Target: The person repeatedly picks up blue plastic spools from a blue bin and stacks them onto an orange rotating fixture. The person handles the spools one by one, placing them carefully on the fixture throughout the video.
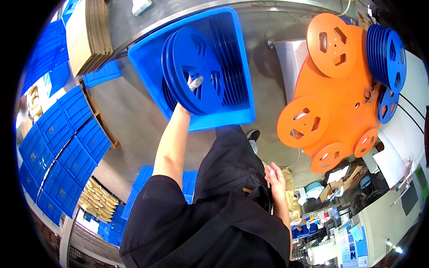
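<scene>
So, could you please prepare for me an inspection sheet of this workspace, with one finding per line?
Surface: grey floor around the crate; what supports the crate is hidden.
Handled things: blue reel tilted in the open blue crate, with more reels behind it.
Clutter: papers and cardboard on the lower right.
Left hand: fingers show through an opening of the blue reel, apparently gripping it.
Right hand: open, holding nothing.
Cables: two dark lines, probably cables, at far right.
Surroundings: orange carousel carrying orange discs and blue reels; stacked blue crates on the left.
</scene>
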`<action>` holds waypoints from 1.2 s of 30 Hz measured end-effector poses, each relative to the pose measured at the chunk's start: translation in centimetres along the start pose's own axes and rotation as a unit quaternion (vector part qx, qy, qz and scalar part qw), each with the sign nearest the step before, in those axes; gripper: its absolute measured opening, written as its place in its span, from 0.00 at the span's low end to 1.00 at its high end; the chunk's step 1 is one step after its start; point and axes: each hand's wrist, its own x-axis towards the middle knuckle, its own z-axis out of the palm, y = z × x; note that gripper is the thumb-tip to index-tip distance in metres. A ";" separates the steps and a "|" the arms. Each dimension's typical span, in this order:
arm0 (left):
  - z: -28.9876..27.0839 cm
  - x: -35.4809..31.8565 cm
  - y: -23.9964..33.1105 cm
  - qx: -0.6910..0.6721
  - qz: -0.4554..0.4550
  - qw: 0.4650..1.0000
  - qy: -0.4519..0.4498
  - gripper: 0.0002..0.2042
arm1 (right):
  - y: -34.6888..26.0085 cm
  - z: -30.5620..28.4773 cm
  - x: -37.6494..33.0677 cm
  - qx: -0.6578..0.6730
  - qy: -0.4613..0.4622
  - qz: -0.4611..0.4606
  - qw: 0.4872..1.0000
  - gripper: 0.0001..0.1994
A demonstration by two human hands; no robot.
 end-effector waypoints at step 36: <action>2.0 -5.5 -7.7 0.057 -0.137 0.989 0.020 0.31 | -21.8 -12.5 11.6 -0.057 0.023 -0.169 0.984 0.24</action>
